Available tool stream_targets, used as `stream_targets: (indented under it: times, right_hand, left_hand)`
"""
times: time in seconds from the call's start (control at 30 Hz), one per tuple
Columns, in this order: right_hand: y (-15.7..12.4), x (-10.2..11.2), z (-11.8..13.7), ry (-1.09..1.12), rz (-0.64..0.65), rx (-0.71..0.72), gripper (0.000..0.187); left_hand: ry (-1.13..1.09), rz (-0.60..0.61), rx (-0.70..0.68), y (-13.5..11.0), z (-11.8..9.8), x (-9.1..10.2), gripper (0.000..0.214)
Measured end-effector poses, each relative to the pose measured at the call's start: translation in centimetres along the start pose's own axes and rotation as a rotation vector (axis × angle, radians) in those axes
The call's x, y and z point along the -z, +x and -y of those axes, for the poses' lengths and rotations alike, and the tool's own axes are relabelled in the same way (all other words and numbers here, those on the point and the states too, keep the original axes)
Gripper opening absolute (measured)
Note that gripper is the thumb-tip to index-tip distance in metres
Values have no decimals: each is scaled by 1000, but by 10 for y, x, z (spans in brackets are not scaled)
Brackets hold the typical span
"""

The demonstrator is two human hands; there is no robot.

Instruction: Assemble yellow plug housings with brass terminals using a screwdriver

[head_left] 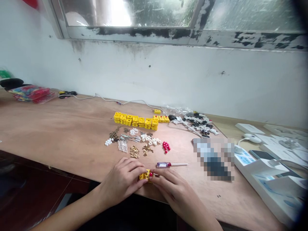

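At the table's front edge my left hand (pixel 125 179) grips the left end of a small yellow plastic housing (pixel 143 176) between thumb and fingers. A red button cap (pixel 150 174) sits at the housing's right part. My right hand (pixel 172 186) is closed on that right end, its fingertips by the red cap and a thin metal piece (pixel 156 175). Whether the metal piece is seated in the housing I cannot tell. Just beyond my hands lies a screwdriver (pixel 166 165) with a clear and red handle, its shaft pointing right.
Stacked yellow housings (pixel 135 121) stand in a row behind small piles of brass parts (pixel 134 151), white parts (pixel 150 140), screws (pixel 114 134) and red caps (pixel 166 146). Black and white plugs (pixel 198 123) heap at the back right. A white power strip (pixel 252 170) lies at right.
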State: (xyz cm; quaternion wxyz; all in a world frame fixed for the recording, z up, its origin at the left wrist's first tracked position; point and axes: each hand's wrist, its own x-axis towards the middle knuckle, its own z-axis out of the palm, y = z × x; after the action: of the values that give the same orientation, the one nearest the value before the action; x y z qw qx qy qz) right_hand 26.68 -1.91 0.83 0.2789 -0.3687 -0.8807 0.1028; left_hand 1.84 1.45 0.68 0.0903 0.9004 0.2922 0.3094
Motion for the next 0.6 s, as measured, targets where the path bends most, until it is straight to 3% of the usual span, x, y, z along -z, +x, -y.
stream_targets:
  times: [0.23, 0.43, 0.6]
  right_hand:
    - [-6, -6, -11, 83, -87, -172, 30]
    - [-2, -1, -10, 82, -71, -153, 31]
    - [-6, -2, -11, 67, -76, -189, 32]
  left_hand:
    - [-17, 30, 24, 1, 0, 1, 26]
    - [-52, 21, 33, 3, -1, 4, 25]
    - [-37, 3, 19, 35, 17, 29, 14]
